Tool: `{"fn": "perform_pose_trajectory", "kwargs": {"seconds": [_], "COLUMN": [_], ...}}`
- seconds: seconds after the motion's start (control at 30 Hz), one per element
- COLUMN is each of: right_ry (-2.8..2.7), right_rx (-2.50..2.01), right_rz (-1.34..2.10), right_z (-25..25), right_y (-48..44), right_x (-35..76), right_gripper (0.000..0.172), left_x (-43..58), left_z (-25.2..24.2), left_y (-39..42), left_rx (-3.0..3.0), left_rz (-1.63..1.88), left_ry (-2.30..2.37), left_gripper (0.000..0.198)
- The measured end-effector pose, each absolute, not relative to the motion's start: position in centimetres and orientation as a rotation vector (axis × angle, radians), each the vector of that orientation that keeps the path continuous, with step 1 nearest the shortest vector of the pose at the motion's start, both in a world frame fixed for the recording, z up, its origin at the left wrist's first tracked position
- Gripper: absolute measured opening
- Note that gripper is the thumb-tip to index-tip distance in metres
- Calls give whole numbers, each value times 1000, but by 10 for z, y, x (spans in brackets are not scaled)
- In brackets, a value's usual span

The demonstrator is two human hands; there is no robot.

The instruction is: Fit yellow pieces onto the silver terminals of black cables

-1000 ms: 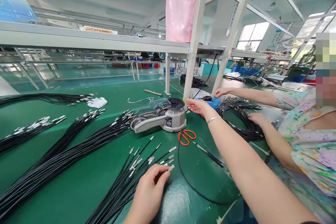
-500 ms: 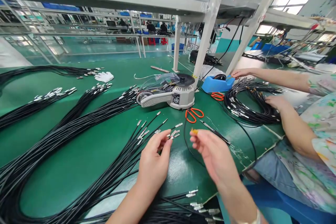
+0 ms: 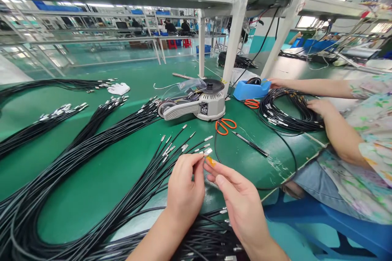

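Note:
My left hand pinches a black cable just behind its metal connector. A small strip of amber tape is between the thumb and fingers of my right hand, up against that cable end. The two hands' fingertips nearly touch. Loose black cables with silver connectors fan out to the left and beyond my left hand. More cables lie under my wrists. Where the tape meets the cable is partly hidden by my fingers.
Ahead stands a round tape dispenser, with orange-handled scissors and a slim black-and-silver tool nearby. Cable bundles and a white glove lie left. At right, a co-worker's hands are by coiled cables and a blue tape holder.
My right hand has moved left with the amber tape, bringing it to the connector end in my left hand. My left hand stays pinched. The view has shifted slightly.

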State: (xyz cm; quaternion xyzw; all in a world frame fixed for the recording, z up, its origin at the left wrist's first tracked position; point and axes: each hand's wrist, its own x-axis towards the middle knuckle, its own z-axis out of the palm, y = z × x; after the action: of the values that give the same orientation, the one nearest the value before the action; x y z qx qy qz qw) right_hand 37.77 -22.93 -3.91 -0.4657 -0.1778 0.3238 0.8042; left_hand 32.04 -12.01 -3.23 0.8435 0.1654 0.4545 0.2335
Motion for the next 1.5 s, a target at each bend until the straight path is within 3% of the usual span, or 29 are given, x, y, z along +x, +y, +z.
{"fn": "perform_pose_trajectory", "kwargs": {"seconds": [1.03, 1.37, 1.5], "right_ry": [-246, -226, -228], "right_rx": [-966, -991, -1038], "right_rz": [678, 669, 588], "right_z": [-44, -43, -45], "right_y": [-218, -216, -212], "right_x": [362, 362, 365], "right_gripper": [29, 28, 25], "left_x": [317, 319, 320], "left_z": [-35, -37, -31], "left_y": [-118, -117, -119], "left_rx": [2423, 2394, 2353], "left_rz": [1371, 1345, 1304], "left_ry": [293, 365, 441], "left_gripper": [33, 33, 22]}}
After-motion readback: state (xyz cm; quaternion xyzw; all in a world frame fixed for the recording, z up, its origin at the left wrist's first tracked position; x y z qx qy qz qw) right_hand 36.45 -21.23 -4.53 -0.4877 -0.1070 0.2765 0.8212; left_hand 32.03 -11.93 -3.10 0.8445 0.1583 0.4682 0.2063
